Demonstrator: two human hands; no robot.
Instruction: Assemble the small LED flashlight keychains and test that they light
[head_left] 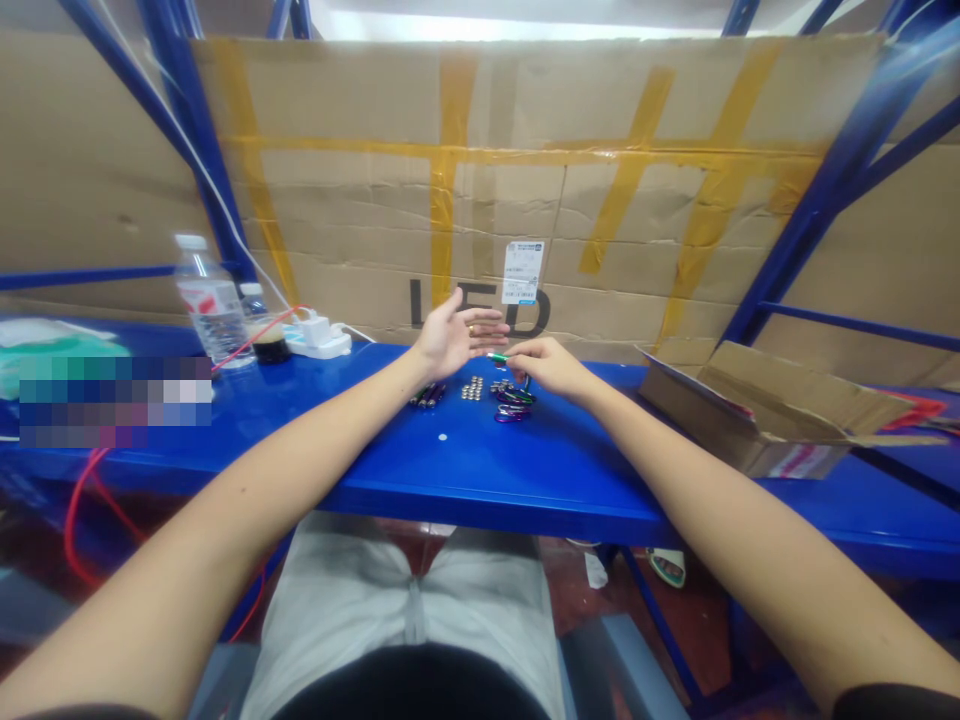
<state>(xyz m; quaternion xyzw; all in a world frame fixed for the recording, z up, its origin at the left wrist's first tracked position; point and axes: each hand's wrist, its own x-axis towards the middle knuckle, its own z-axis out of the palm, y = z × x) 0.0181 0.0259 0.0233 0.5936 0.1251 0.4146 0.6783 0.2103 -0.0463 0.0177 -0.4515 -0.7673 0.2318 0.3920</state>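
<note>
My left hand (pixel 454 335) is raised over the blue table (pixel 390 455), palm turned inward and fingers spread, with nothing in it. Close to its fingertips, my right hand (pixel 553 368) pinches a small shiny green cylinder (pixel 497 357) with a pale tip; its exact kind is too small to tell. Beneath the hands lie several small silvery round pieces (pixel 472 389) in rows. Several dark shiny tubes (pixel 428 397) lie to their left, partly behind my left wrist. To the right is a pile of purple and green metallic pieces (pixel 513 408), partly covered by my right hand.
An open cardboard box (pixel 750 425) stands at the right. On the left are a water bottle (pixel 212 310), a smaller bottle of dark liquid (pixel 266 335) and a white power strip (pixel 322 340). A large taped cardboard sheet (pixel 337 220) closes off the back between blue posts.
</note>
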